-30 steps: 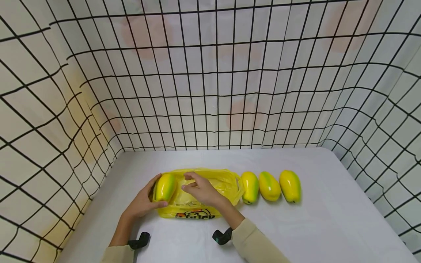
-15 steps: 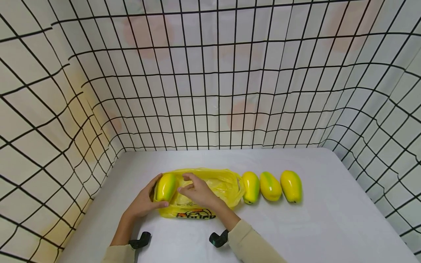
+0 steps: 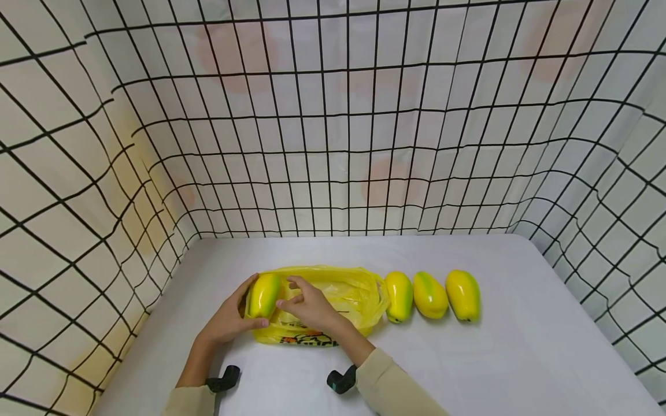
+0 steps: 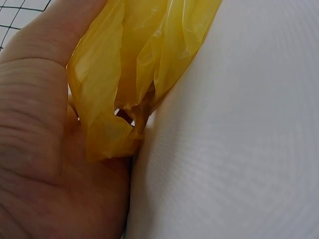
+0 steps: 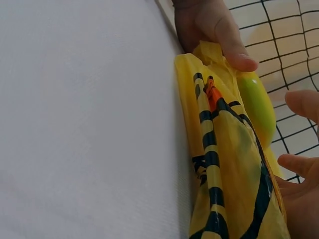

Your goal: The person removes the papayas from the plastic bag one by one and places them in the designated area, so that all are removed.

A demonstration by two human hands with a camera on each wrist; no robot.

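Note:
A yellow plastic bag (image 3: 343,292) with dark print lies on the table, its mouth spread upward. Inside its left end rests a glossy yellow-green fruit (image 3: 263,296), oblong like a mango. My left hand (image 3: 229,315) grips that end of the bag, thumb in front and fingers behind, beside the fruit; crumpled plastic (image 4: 144,55) lies against its palm in the left wrist view. Over the bag's opening hovers my right hand (image 3: 314,306), thumb and forefinger apart and holding nothing, the thumb close to the fruit. Whether the thumb touches it I cannot tell.
Three similar yellow-green fruits, a left one (image 3: 399,297), a middle one (image 3: 430,296) and a right one (image 3: 463,295), stand in a row right of the bag. Black grid netting (image 3: 343,153) over white cloth walls the white table (image 3: 494,358) at the back and sides.
My right hand has shifted a little left over the bag, bringing its thumb closer to the fruit inside. The left hand keeps its grip, and the view has drifted slightly.

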